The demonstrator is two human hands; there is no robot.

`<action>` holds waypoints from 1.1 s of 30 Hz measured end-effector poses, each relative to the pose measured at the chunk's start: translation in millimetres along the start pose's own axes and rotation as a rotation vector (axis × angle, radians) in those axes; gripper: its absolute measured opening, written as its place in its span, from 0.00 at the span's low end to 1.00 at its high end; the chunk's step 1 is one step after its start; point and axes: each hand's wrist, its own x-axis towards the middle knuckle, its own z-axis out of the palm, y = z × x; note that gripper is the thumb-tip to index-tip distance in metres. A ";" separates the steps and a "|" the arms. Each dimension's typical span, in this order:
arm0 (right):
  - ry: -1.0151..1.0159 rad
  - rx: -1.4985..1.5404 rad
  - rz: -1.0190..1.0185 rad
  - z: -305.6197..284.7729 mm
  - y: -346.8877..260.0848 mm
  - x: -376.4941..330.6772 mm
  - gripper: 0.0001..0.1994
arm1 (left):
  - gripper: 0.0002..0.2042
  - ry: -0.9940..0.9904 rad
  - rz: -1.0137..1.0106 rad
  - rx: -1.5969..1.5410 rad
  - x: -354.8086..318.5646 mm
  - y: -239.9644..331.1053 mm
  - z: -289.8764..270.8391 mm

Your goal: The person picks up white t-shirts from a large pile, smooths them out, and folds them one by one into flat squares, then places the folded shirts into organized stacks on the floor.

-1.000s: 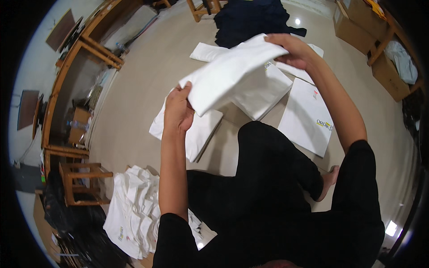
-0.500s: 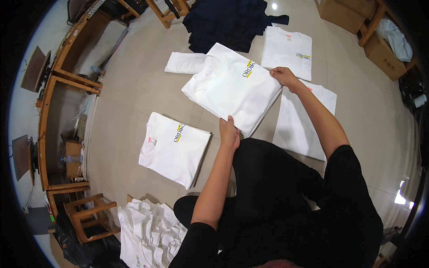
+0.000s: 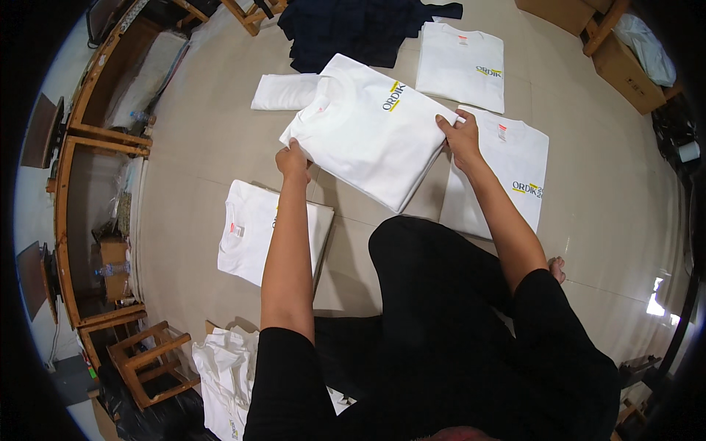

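Note:
In front of me, a folded white T-shirt (image 3: pixel 368 140) with a small black-and-yellow print lies tilted, several layers showing along its lower right edge. My left hand (image 3: pixel 294 160) is closed on its near left corner, by the collar, thumb on top. At the right edge my right hand (image 3: pixel 461 138) grips the same T-shirt, thumb above and fingers underneath. Whether the layers below are further shirts I cannot tell. A folded white stack of T-shirts (image 3: pixel 246 253) lies to the left, partly hidden by my left forearm. Another folded T-shirt (image 3: pixel 500 173) lies under my right forearm.
Farther right lies a third folded stack (image 3: pixel 462 70). Beyond are a dark blue cloth pile (image 3: pixel 346 33) and a rolled white piece (image 3: pixel 287 92). A crumpled white heap (image 3: pixel 224 367) and a wooden stool (image 3: pixel 151 360) stand lower left. Cardboard boxes (image 3: pixel 629 73) sit upper right.
My left hand has gone from the T-shirt's near lower edge to its left corner by the collar. The right hand keeps its hold on the right edge. The whole view has shifted slightly.

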 end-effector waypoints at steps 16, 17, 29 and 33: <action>-0.028 -1.199 -0.829 93.3 32.5 -100.4 0.39 | 0.36 -0.052 0.927 1.147 -18.5 -16.5 33.6; -0.026 -1.213 -0.821 92.5 36.5 -100.3 0.40 | 0.36 -0.059 0.901 1.138 -14.6 -20.6 32.4; -0.156 -1.310 -0.720 87.5 45.5 -120.1 0.71 | 0.35 -0.147 0.955 0.461 15.5 -29.3 -39.2; -0.114 -1.411 -0.793 51.3 60.4 -114.4 0.69 | 0.32 -0.178 0.846 0.326 -84.0 -51.2 -126.2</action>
